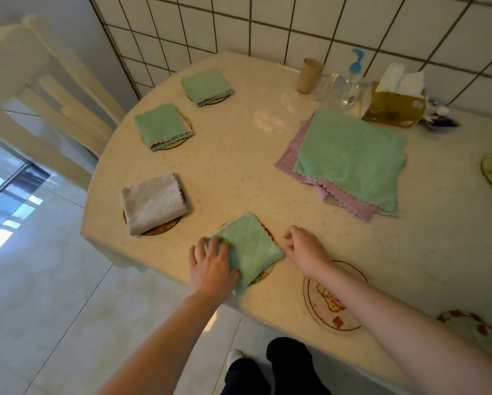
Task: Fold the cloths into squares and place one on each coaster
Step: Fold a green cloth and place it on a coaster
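Cloths sit folded on four coasters along the table's (239, 172) left edge: two green ones far (206, 84) (162, 128), a grey one (153, 202) nearer, and a green square (249, 246) nearest, lying on its coaster (263, 276). The left hand (212, 265) presses on that square's left edge with fingers curled over it, while the right hand (306, 246) hovers just beside its right corner, loosely curled and holding nothing. I judge the task about half done: an unfolded stack (350, 161) waits at far right, and bare coasters (333, 300) lie near right.
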